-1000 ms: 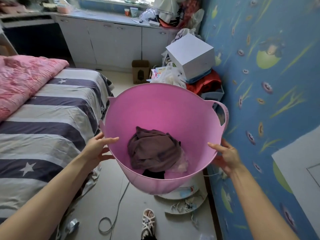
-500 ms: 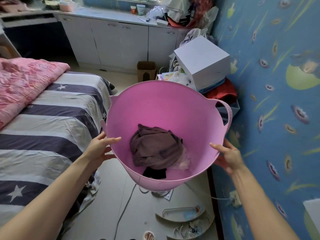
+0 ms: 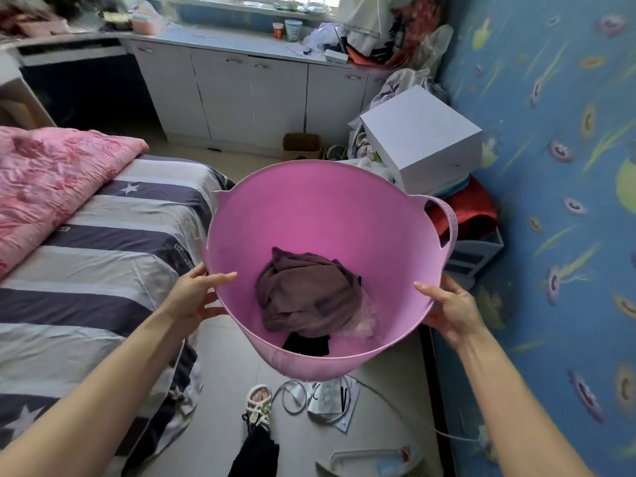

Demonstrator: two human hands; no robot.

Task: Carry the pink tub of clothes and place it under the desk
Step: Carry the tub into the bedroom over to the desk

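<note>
The pink tub hangs in the air in front of me, above the floor between bed and wall. Inside it lie brown clothes, with a black piece and a pale pink piece beside them. My left hand grips the tub's left rim, thumb inside. On the right rim my right hand holds on, thumb over the edge. The desk stands at the far left, its dark opening beneath.
A striped bed with a pink quilt fills the left. White cabinets line the back. A white box on a pile, and a cardboard box, stand ahead right. Cable, papers and my sandalled foot are on the floor.
I have walked forward along the bed with the tub in both hands. The cabinets and white box are closer, and floor clutter has slid back under me.
</note>
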